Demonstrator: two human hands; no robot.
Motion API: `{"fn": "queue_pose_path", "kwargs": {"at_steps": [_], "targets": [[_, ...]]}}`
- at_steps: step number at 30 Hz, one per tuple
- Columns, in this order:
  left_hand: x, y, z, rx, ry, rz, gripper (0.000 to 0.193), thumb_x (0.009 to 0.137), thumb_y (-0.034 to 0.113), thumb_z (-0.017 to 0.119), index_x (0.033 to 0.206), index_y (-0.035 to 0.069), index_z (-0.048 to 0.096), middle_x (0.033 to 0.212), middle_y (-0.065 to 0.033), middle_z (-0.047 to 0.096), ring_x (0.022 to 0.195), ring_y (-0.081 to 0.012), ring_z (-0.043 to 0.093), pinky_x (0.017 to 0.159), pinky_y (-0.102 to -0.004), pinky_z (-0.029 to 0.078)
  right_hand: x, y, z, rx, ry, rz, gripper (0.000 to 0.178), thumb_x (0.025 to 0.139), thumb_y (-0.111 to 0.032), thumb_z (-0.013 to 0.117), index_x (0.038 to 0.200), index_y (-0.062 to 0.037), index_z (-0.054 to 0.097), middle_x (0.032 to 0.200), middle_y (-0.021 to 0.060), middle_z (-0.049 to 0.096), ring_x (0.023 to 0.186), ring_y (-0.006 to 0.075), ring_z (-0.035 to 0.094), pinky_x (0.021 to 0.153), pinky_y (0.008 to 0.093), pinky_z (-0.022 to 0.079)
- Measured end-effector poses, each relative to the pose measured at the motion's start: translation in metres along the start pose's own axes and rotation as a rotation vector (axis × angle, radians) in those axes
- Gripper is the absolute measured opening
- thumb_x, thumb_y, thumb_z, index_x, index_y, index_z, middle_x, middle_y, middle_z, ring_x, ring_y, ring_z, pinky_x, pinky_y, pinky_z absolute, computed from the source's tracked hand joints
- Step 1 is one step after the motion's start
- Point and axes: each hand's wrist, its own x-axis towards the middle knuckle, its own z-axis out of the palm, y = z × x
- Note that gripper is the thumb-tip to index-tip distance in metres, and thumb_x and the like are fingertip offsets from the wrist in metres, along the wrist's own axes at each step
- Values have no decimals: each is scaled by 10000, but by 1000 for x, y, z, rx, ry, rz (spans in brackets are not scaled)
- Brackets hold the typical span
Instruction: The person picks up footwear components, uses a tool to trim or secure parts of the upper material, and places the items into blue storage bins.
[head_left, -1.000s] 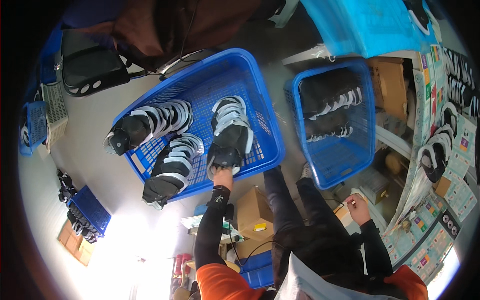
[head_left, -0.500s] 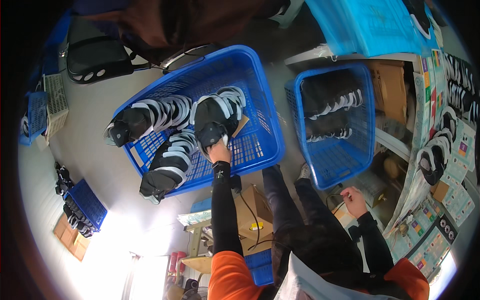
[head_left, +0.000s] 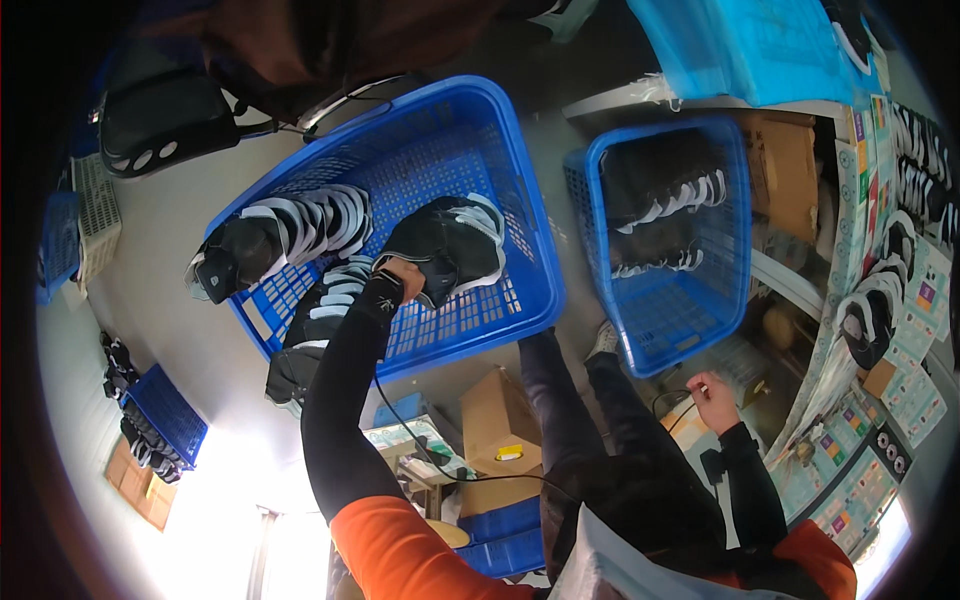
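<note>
My left hand (head_left: 406,277) is closed on a stack of black shoe uppers (head_left: 445,245) with white edges, inside a large blue plastic basket (head_left: 525,190). The stack lies tilted, its white edges facing right. Beside it, two more stacks of shoe uppers (head_left: 300,235) rest in the basket, one partly behind my left forearm. My right hand (head_left: 712,402) is off to the right with curled fingers, near a thin dark cord; anything in its fingers is too small to make out.
A second blue basket (head_left: 742,240) holding rows of black uppers stands to the right. A worktable with printed sheets (head_left: 910,385) and more uppers (head_left: 868,320) lines the right side. A black chair (head_left: 165,120) is at far left; cardboard boxes (head_left: 497,420) sit near my legs.
The stack in my left hand has turned and shifted slightly right, its white edges swinging from the top toward the right. My left forearm has swung left. My right hand has barely moved.
</note>
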Motion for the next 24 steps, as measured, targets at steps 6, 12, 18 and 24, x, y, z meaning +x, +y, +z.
{"fn": "queue_pose_path", "kwargs": {"at_steps": [6,12,18,24], "targets": [[13,40,42,-200,-265,66,245,906,222,630,892,53,807,960,-155,778,871,-326,753,816,-458,588,4,-9,14,85,-31,13,135,891,20,626,999,-47,674,916,111,631,762,237,635,684,344,511],[-17,69,93,-345,-613,-181,229,908,261,672,908,70,799,955,-140,769,843,-321,736,824,-461,572,6,-11,22,91,-74,-20,135,893,11,636,1002,-54,681,917,109,647,771,243,646,680,347,509],[-51,78,34,25,214,-254,254,962,244,578,972,101,788,1048,-121,770,1193,-300,647,1241,-541,288,4,-10,12,63,-34,-58,93,907,-3,638,981,-49,671,937,113,664,773,252,652,684,356,514],[-73,124,-7,-109,471,-534,252,802,234,808,984,63,771,1028,-135,738,1206,-335,606,1261,-571,266,-11,-17,-6,50,-15,-123,89,909,4,637,977,-45,666,955,113,675,776,258,649,697,357,520]]}}
